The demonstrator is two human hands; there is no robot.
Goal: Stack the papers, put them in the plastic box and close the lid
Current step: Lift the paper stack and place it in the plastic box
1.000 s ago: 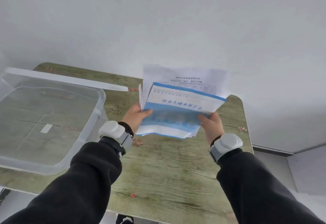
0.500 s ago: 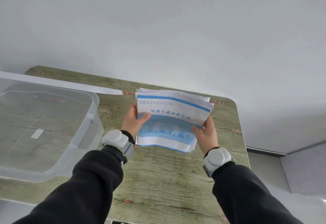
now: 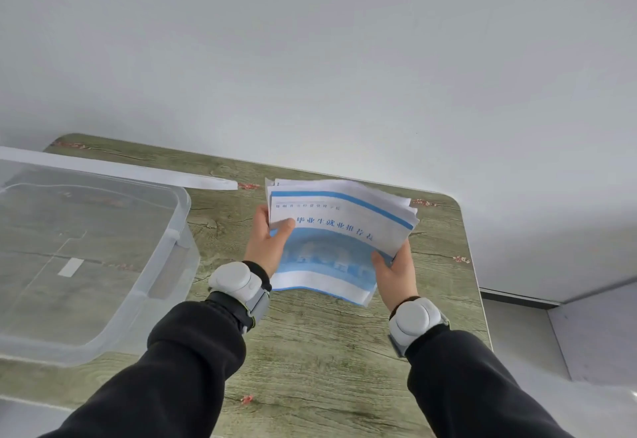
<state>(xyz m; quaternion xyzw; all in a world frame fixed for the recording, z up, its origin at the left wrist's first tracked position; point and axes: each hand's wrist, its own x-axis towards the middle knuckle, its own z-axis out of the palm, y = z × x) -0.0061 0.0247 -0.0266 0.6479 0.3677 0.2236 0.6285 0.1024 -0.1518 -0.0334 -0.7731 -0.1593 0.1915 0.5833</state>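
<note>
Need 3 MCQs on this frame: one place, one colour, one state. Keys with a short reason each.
1. Where is the plastic box?
A. left of the papers
B. right of the papers
C. under the papers

2. Top sheet of the papers is printed in:
A. red
B. blue
C. green

3. The box is:
A. lidded
B. open, empty
C. full of papers

Key:
1 A, it sits on the table left of the left hand.
2 B, blue band and text.
3 B, the table shows through its bare bottom; both the left hand and right hand hold the papers.

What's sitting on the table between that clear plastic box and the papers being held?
Nothing stands there. In the head view, only bare wood-grain table shows between the plastic box and the papers, apart from the left hand gripping the stack's left edge.
</note>
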